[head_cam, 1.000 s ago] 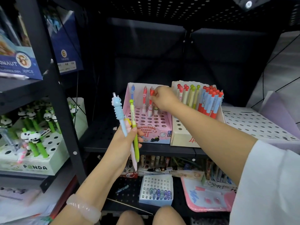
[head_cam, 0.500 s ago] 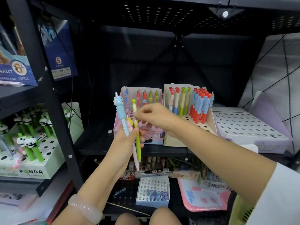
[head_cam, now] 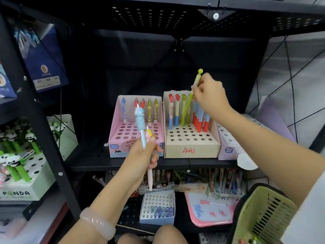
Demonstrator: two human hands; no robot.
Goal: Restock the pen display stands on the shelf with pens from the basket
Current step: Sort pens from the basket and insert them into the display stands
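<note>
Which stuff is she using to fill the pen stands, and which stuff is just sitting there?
For the job:
right hand holding green pen
left hand holding spare pens
brown stand
pink stand
green basket

Just sitting there:
panda pens
blue box

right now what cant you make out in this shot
All head view:
- Tip of the green pen: behind standing pens in the tan stand, so whether it sits in a hole is unclear.
- Pens in the left hand: middles covered by fingers.
- Basket: cut off by the bottom edge, contents mostly unseen.
- Lower-shelf pens: dim, blurred.
</note>
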